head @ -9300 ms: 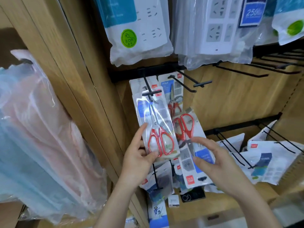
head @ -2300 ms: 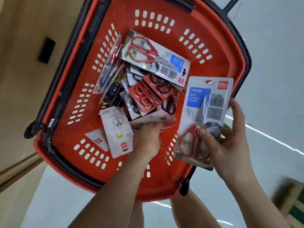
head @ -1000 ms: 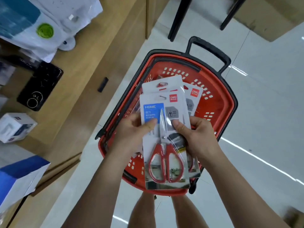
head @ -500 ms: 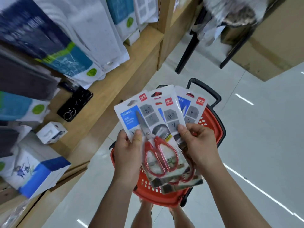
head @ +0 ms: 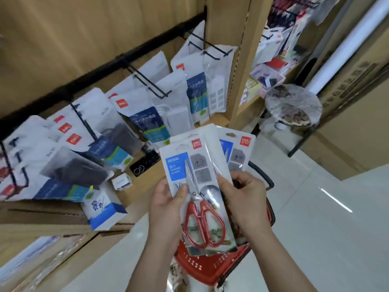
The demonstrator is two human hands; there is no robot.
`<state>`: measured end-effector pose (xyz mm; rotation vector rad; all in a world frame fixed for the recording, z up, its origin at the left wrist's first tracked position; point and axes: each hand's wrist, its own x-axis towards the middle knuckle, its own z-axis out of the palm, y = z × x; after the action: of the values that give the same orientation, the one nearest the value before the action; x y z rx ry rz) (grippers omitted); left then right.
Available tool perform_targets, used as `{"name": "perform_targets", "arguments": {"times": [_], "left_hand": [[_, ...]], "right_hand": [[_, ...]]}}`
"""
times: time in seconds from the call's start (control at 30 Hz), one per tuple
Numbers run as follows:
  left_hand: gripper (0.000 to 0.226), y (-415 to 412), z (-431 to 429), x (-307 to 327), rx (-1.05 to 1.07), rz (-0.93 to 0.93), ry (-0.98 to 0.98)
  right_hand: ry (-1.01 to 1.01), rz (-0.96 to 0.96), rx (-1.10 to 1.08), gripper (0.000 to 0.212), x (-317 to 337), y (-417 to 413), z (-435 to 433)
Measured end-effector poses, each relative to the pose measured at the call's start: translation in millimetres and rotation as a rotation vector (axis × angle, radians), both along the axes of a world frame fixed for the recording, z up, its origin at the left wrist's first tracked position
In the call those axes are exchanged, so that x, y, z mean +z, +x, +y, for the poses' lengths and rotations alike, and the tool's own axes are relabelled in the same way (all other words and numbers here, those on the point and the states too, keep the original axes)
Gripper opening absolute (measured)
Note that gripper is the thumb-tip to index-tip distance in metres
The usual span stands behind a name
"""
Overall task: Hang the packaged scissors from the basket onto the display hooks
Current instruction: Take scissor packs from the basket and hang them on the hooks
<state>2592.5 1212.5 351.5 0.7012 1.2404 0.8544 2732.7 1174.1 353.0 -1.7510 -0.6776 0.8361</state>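
I hold a small fan of packaged scissors in front of me. The front pack (head: 190,180) shows red-handled scissors on a white card with a blue label. My left hand (head: 166,211) grips its left edge, thumb on the front. My right hand (head: 244,199) grips the right side of the fan, holding the packs behind, one of which (head: 239,152) sticks out to the right. The red basket (head: 208,268) sits on the floor below my hands, mostly hidden by them. Black display hooks (head: 151,83) jut from a rail on the wooden wall, upper left.
White and blue packaged power strips (head: 147,121) hang and lean along the shelf left of my hands. A black phone (head: 145,164) and a small white box (head: 122,182) lie on the wooden ledge. A round stool (head: 293,106) stands at right on the pale floor.
My view has swung up from the basket toward the shelf and hooks. The fan of packs has risen with both hands; the basket is now nearly hidden under them.
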Motion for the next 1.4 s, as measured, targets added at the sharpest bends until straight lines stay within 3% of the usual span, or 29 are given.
{"name": "perform_targets", "arguments": {"times": [0.13,0.27,0.4,0.5,0.57,0.67,0.77,0.9,1.03,1.17,1.4], "left_hand": [[0.024,-21,-5,52,0.212,-0.072,0.052],[0.026,-64,-8,92,0.361,-0.093,0.167],[0.025,-130,-13,118,0.490,0.033,0.283],[0.028,-175,-16,126,0.502,0.140,0.311],[0.032,-204,-19,131,0.486,0.201,0.302],[0.035,-240,-20,142,0.434,0.243,0.354],[0.032,-269,-20,151,0.462,0.221,0.403],[0.039,-291,-24,155,0.466,0.246,0.455],[0.080,-297,-22,175,0.349,0.418,0.556],[0.080,-302,-12,198,0.236,0.578,0.720],[0.092,-302,15,203,0.260,0.749,0.771]], "right_hand": [[0.102,0.032,0.100,0.023,41,-22,-2],[0.200,0.069,0.060,0.038,77,-40,3],[0.360,-0.032,0.087,0.050,121,-56,15],[0.461,0.023,0.174,0.068,158,-81,23],[0.474,0.095,0.200,0.061,176,-110,28],[0.452,0.105,0.243,0.034,196,-159,38],[0.437,0.145,0.305,0.031,209,-202,49],[0.384,0.162,0.355,0.009,222,-236,61],[0.399,0.183,0.428,0.006,243,-263,81],[0.420,0.172,0.496,0.007,257,-286,109],[0.415,0.227,0.471,0.007,262,-289,141]]}}
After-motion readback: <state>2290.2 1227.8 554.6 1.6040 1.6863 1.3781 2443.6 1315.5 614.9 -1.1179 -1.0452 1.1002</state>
